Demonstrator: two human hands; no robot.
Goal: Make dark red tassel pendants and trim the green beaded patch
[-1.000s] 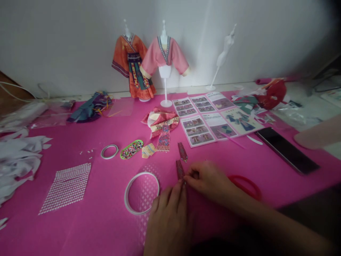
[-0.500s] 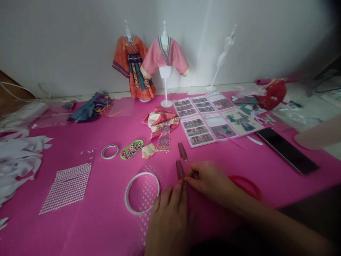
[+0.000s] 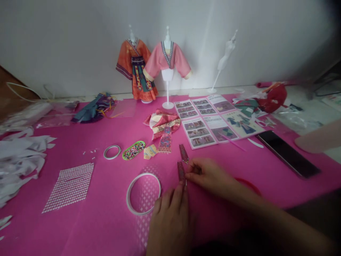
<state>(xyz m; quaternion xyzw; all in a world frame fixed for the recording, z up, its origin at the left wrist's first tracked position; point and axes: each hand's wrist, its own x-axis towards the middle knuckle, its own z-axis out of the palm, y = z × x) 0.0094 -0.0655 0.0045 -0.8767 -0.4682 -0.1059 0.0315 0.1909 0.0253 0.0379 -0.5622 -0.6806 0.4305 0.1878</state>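
Observation:
My left hand point(image 3: 170, 213) lies with its fingers stretched out, its fingertips on the lower end of a small dark red patterned fabric strip point(image 3: 181, 170). Beside the same strip, my right hand point(image 3: 206, 174) has thumb and forefinger pinched at its right edge. What the pinch holds, if anything, is too small to make out. A tiny pale bit shows just below the right fingertips. A second dark red strip point(image 3: 183, 153), with a pointed, beaded end, lies just above. Left of my left hand is a large white tape roll point(image 3: 129, 199).
Around lie a small tape roll point(image 3: 119, 153), a green bead tray point(image 3: 144, 143), a gem sheet point(image 3: 69, 186), folded red fabric point(image 3: 165, 121), instruction sheets point(image 3: 202, 121) and a phone point(image 3: 289, 153). Behind stand a pink-jacketed mannequin point(image 3: 178, 60), an orange-robed one point(image 3: 123, 58) and a bare one point(image 3: 226, 55).
The whole view has shifted slightly. My right fingertips have drawn slightly up from the left fingertips along the strip's edge; my left hand stays pressed on it.

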